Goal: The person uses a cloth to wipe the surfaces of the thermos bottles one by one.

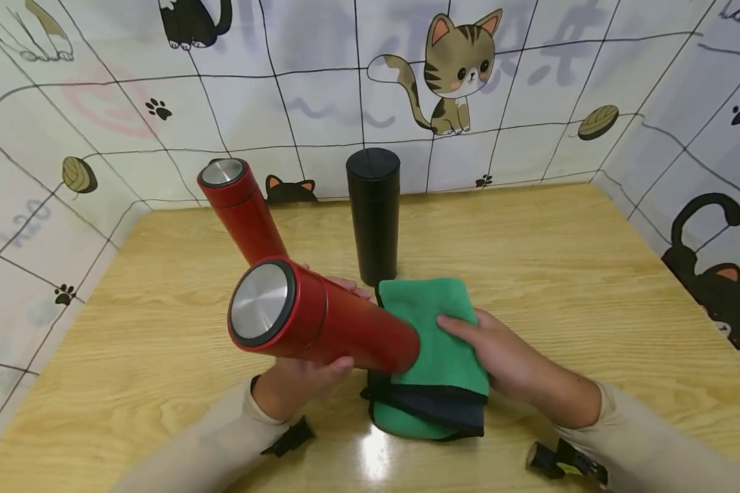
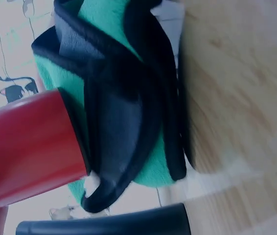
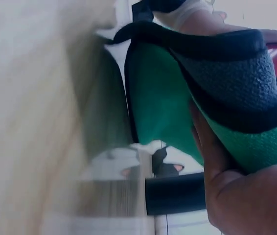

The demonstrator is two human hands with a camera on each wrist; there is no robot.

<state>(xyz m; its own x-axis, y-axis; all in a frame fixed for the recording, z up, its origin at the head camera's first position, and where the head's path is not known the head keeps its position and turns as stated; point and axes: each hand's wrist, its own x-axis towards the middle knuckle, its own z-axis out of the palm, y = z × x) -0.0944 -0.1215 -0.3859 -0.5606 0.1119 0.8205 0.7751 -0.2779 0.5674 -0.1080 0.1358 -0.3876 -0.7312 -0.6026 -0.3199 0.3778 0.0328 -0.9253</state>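
Observation:
Tilted across the middle of the head view is a red thermos flask (image 1: 345, 322) with a brushed-metal lid. My left hand (image 1: 311, 373) grips it from below, thumb along its near side and fingertips showing behind. Its base end meets a folded green and dark-grey cloth (image 1: 434, 329) with black edging. My right hand (image 1: 499, 349) holds that cloth at its right edge, thumb on top and fingers underneath, as the right wrist view shows. Lower folds of the cloth (image 2: 114, 122) hang loose in the left wrist view.
A second red thermos flask (image 1: 243, 209) stands behind at the left, its lower part hidden. A black flask (image 1: 375, 216) stands upright behind the cloth. The wooden table (image 1: 561, 260) is bordered by a white cat-print backdrop (image 1: 321, 103).

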